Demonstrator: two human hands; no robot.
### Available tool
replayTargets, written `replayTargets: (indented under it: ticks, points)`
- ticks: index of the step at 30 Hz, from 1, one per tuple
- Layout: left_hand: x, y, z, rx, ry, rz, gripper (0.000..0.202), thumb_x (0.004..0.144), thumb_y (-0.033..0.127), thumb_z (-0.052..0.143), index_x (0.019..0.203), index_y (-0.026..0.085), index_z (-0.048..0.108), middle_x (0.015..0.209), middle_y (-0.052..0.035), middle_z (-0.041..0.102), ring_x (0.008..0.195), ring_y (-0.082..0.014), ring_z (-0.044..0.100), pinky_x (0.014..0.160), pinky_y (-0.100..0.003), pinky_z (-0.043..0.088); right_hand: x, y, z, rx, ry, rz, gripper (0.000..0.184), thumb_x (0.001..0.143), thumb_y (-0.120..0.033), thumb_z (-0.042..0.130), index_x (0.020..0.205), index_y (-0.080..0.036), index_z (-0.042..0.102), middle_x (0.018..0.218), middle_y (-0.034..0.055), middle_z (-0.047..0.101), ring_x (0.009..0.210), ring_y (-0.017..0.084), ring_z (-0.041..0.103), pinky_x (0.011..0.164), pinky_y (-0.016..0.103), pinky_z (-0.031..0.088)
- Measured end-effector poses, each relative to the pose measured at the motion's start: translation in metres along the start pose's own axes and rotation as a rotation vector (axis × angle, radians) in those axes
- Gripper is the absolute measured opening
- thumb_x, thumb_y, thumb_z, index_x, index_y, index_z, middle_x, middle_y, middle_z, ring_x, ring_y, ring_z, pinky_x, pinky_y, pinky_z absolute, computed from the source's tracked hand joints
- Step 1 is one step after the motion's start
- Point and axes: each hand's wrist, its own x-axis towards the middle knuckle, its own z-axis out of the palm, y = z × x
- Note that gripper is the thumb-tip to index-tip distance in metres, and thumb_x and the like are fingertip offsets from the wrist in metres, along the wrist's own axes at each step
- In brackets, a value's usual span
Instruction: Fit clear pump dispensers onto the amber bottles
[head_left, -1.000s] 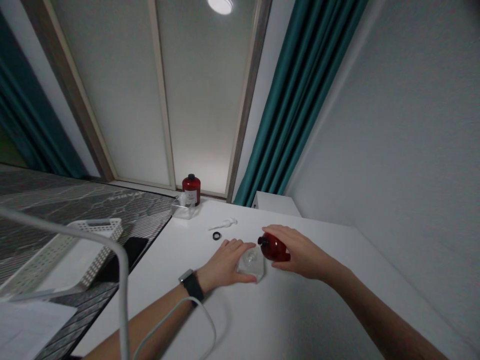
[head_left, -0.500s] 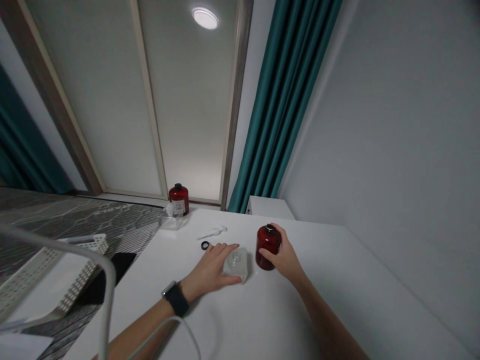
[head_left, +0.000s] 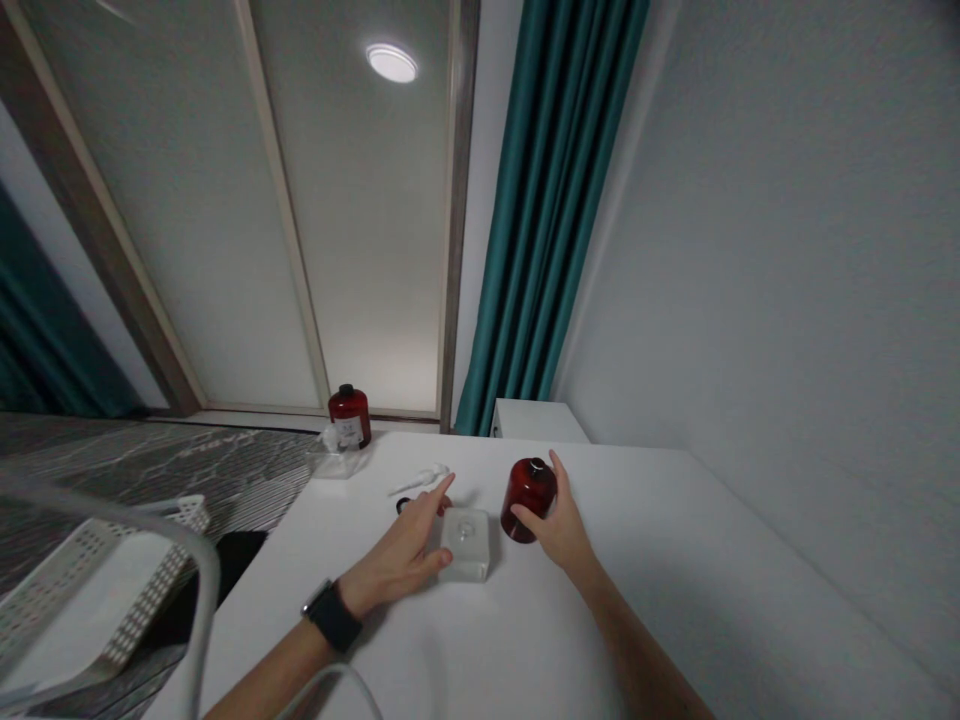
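Observation:
My right hand (head_left: 561, 522) is wrapped round a dark red bottle (head_left: 528, 498) with an uncapped neck, tilted slightly to the right. Just left of it sits a clear, square-cornered container (head_left: 466, 545) with a small round opening in its top. My left hand (head_left: 409, 548) lies along this container's left side, its index finger stretched out and its thumb near the container's edge; whether it touches is hard to tell. A black ring-shaped cap (head_left: 403, 505) is partly covered by the left hand. Behind it lies a white pump head (head_left: 420, 478) with a tube.
A second red bottle (head_left: 349, 418) with a black cap and white label stands at the far left corner of the white table (head_left: 637, 560), behind a clear tray (head_left: 337, 464). A perforated white basket (head_left: 169, 560) and a curved pale tube (head_left: 204, 600) are at left.
My left hand has drawn back to the left from round the clear container, with its index finger now extended. The red bottle in my right hand has tilted a little to the right.

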Motion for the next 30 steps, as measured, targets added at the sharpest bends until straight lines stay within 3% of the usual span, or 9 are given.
replayTargets:
  ticks: [3,6,12,18,25,30]
  points:
    - [0.001,-0.007,-0.024,0.086,0.061,-0.016,0.065,0.101,0.061,0.023,0.149,0.019,0.036,0.117,-0.0134,0.057,0.108,-0.0287,0.054,0.098,-0.047,0.042,0.0,0.0,0.002,0.094,0.001,0.056,0.1,0.07,-0.035,0.076,0.154,-0.022,0.022,0.144,0.0156,0.05,0.133,0.032,0.051,0.114,0.052,0.037]
    - [0.001,-0.016,-0.047,0.287,0.122,-0.167,0.04,0.101,0.045,0.039,0.12,0.017,0.06,0.103,-0.0111,0.06,0.099,-0.0281,0.056,0.092,-0.045,0.044,-0.001,-0.001,0.002,0.146,0.007,0.052,0.101,0.069,-0.035,0.077,0.154,-0.023,0.023,0.143,0.0138,0.052,0.131,0.031,0.052,0.115,0.051,0.035]
    - [-0.005,-0.036,-0.055,0.467,-0.01,-0.197,0.029,0.085,0.027,0.058,0.113,0.018,0.06,0.107,-0.0102,0.061,0.1,-0.0287,0.055,0.089,-0.043,0.045,-0.005,-0.005,0.001,0.161,0.025,0.066,0.103,0.067,-0.036,0.077,0.154,-0.02,0.023,0.142,0.0153,0.052,0.13,0.032,0.053,0.114,0.052,0.036]
    - [-0.005,-0.035,-0.051,0.545,-0.102,-0.222,0.026,0.082,0.022,0.058,0.107,0.018,0.063,0.107,-0.0107,0.057,0.101,-0.0292,0.053,0.092,-0.044,0.044,-0.006,-0.003,-0.001,0.167,0.017,0.049,0.104,0.067,-0.035,0.078,0.154,-0.022,0.023,0.147,0.015,0.048,0.133,0.032,0.051,0.115,0.053,0.034]
    - [-0.004,-0.043,-0.048,0.543,-0.079,-0.215,0.019,0.084,0.018,0.057,0.1,0.018,0.066,0.102,-0.0105,0.059,0.099,-0.0282,0.053,0.088,-0.04,0.044,-0.006,-0.002,-0.001,0.157,0.003,0.05,0.102,0.069,-0.036,0.075,0.154,-0.02,0.022,0.148,0.0158,0.047,0.136,0.032,0.048,0.116,0.053,0.032]
    - [0.0,-0.039,-0.047,0.521,-0.002,-0.181,0.016,0.084,0.017,0.056,0.096,0.017,0.066,0.098,-0.0105,0.062,0.095,-0.0285,0.055,0.084,-0.04,0.044,-0.005,-0.004,-0.001,0.148,-0.011,0.057,0.102,0.068,-0.036,0.075,0.154,-0.019,0.021,0.147,0.0161,0.047,0.136,0.032,0.047,0.116,0.052,0.033]
